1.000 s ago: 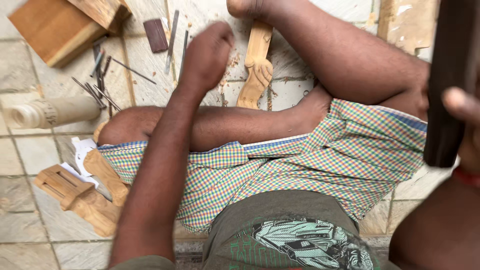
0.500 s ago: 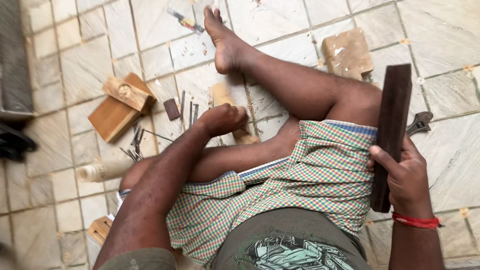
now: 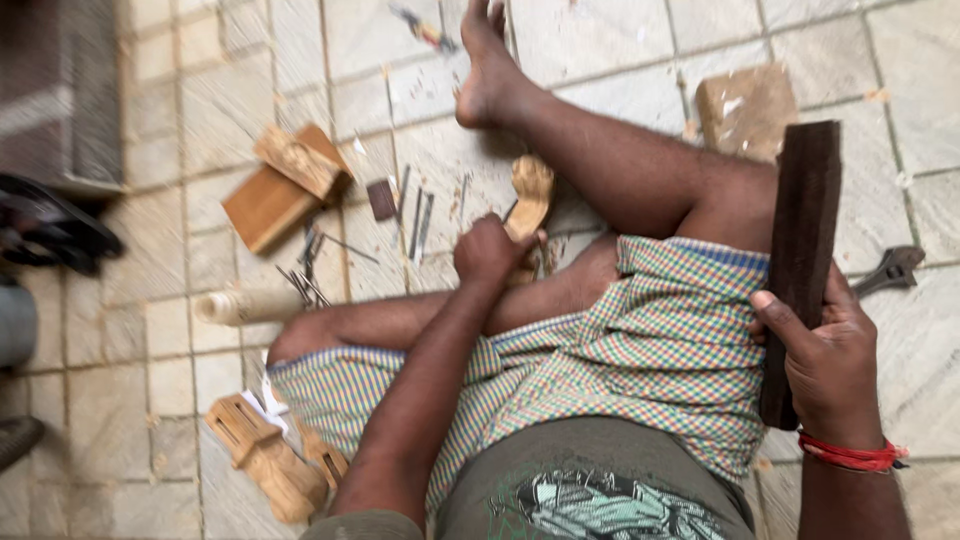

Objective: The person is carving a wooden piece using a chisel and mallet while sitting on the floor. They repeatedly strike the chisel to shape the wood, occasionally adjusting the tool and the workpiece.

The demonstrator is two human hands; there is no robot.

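I sit on a tiled floor with one leg stretched out and the other folded. My left hand [image 3: 487, 252] is closed over the near end of a pale carved wooden piece [image 3: 530, 195] that lies on the floor in front of my legs; what it grips is partly hidden. My right hand [image 3: 828, 362] holds a long dark wooden block [image 3: 803, 250] upright at the right, fingers wrapped around its lower part. A red thread is tied around that wrist.
Several thin metal chisels [image 3: 415, 222] and a small dark block [image 3: 381, 199] lie beside the carving. Wooden blocks [image 3: 283, 188] sit at left, a pale cylinder [image 3: 250, 306] nearby, carved pieces [image 3: 268, 458] at lower left, a wrench [image 3: 890, 270] at right, a brown block [image 3: 748, 108] beyond.
The view has pulled back and shifted. My right hand with the dark block has come into fuller view at the right. My left hand has stayed down on the carved piece.
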